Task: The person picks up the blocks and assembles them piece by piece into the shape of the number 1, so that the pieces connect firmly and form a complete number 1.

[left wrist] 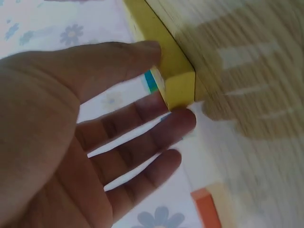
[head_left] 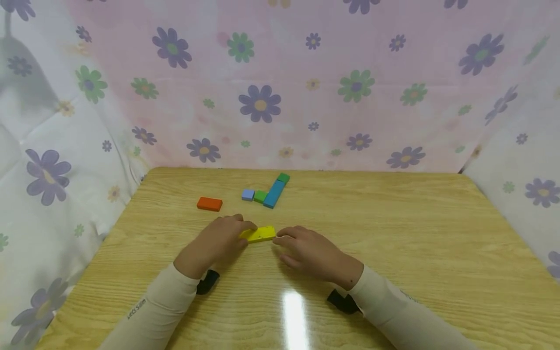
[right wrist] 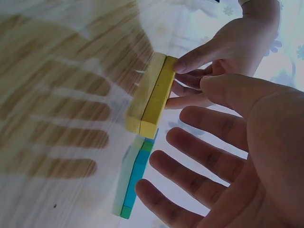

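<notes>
A long yellow block (head_left: 262, 234) lies on the table between both hands, at the middle of the head view. My left hand (head_left: 220, 238) pinches its left end, the thumb on the near side and the fingers toward the far side. In the left wrist view the thumb presses on the yellow block (left wrist: 166, 47), its end corner showing past the thumb tip. My right hand (head_left: 308, 253) is just beyond the block's right end. In the right wrist view its fingers (right wrist: 204, 152) are spread and hold nothing, apart from the yellow block (right wrist: 159, 97).
Behind the yellow block lies an orange-red block (head_left: 209, 203) at left. Right of it are a lilac block (head_left: 248, 195), a green block (head_left: 260, 196) and a long blue block (head_left: 274, 193) with a darker green block (head_left: 283, 178) at its far end. A flowered cloth (head_left: 302, 97) stands behind the wooden table (head_left: 393, 218).
</notes>
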Motion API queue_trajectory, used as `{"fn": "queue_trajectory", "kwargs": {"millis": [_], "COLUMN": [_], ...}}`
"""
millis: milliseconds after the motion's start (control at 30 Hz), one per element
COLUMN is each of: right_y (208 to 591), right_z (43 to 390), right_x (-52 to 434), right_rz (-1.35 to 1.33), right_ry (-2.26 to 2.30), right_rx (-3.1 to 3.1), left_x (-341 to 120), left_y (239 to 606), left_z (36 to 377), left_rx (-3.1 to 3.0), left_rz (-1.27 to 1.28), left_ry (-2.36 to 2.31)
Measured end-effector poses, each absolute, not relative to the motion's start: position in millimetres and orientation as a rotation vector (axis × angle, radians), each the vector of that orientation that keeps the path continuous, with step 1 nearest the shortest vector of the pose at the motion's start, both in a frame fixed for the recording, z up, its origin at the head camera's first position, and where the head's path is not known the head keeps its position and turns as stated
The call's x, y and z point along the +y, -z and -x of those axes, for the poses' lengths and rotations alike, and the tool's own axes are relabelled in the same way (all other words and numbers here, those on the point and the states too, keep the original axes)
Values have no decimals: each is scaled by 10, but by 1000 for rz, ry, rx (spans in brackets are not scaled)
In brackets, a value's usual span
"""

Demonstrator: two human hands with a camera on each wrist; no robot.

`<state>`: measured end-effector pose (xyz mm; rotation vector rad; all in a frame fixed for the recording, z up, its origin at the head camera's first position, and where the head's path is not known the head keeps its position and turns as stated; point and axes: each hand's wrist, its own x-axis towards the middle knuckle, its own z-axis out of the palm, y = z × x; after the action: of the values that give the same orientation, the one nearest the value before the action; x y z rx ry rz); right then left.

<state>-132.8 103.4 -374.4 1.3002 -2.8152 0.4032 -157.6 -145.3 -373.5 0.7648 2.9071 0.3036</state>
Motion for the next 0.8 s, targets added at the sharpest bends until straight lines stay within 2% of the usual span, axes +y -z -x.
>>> {"fn": "queue_trajectory", "kwargs": {"millis": [800], "right_y": [3793], "right_z": [1370], "right_x": [1076], "right_rz": [-1209], "right_ry": [-319], "right_rx": [-2871], "left_x": [-1258], "left_y": [3792], "left_z": [1460], "left_rx": [2837], "left_rz": [-980], "left_ry": [-419]}}
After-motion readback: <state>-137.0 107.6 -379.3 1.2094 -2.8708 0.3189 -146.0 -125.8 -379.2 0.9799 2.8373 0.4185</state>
